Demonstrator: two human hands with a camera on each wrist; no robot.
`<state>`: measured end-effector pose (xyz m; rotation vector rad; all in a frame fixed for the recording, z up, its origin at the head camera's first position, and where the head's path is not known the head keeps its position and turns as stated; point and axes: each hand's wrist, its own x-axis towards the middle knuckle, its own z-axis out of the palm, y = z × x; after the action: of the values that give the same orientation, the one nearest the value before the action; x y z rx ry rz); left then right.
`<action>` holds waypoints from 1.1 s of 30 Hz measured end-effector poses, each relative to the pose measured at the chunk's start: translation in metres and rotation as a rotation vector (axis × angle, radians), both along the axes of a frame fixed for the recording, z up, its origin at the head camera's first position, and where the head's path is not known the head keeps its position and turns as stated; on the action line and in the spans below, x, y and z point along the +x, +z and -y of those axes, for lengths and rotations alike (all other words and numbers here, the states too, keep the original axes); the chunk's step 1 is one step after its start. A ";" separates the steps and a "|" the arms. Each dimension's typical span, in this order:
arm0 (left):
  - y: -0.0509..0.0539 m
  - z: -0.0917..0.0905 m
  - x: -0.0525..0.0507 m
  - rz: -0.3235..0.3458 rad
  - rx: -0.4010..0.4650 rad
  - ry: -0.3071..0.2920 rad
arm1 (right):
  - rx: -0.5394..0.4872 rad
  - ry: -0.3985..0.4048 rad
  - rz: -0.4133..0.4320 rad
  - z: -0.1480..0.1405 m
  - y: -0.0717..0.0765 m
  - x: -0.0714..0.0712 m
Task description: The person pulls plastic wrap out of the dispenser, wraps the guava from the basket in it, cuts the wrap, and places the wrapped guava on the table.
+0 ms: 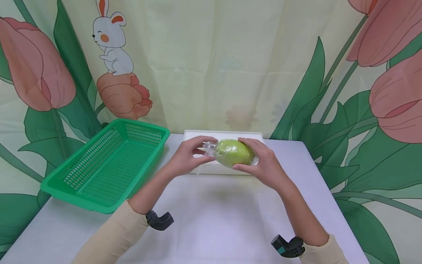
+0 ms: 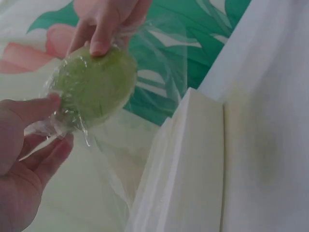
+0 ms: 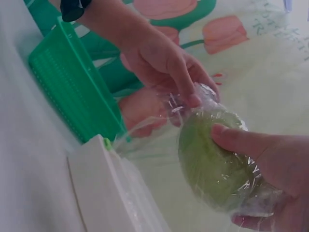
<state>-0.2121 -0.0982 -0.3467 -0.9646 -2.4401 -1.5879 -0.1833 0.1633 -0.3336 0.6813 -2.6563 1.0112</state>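
Note:
A green oval fruit (image 1: 234, 153), its exact kind unclear, is held up in front of a white box (image 1: 224, 169), wrapped in clear plastic film. My right hand (image 1: 263, 161) grips its right end, with the thumb (image 3: 241, 141) lying along the film-covered skin. At the other end, my left hand (image 1: 191, 156) pinches the bunched plastic film (image 1: 209, 148) between thumb and fingers. A loose sheet of film (image 2: 161, 53) hangs off the fruit in the left wrist view. Parts of the fingertips behind the fruit are hidden.
To the left, a green perforated plastic basket (image 1: 108, 172) stands on the white-covered table (image 1: 211, 220), close to my left forearm. The white box sits at the table's back edge. Behind it hangs a curtain (image 1: 211, 73) printed with tulips and a rabbit.

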 end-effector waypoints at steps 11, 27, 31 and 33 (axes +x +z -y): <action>-0.006 0.020 -0.021 0.076 0.109 -0.147 | -0.004 0.111 0.032 0.000 -0.001 -0.003; -0.017 -0.013 0.009 -0.498 0.023 0.259 | -0.033 -0.208 0.062 0.008 0.001 -0.008; -0.021 -0.023 0.016 -0.393 -0.140 0.239 | -0.050 -0.194 0.061 0.012 -0.001 -0.007; -0.021 -0.027 0.018 -0.322 -0.195 0.219 | -0.054 -0.175 0.047 0.015 -0.002 -0.006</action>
<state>-0.1945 -0.0708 -0.3681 -0.8620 -2.4026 -1.0515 -0.1892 0.1486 -0.3351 0.4105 -2.6615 1.0571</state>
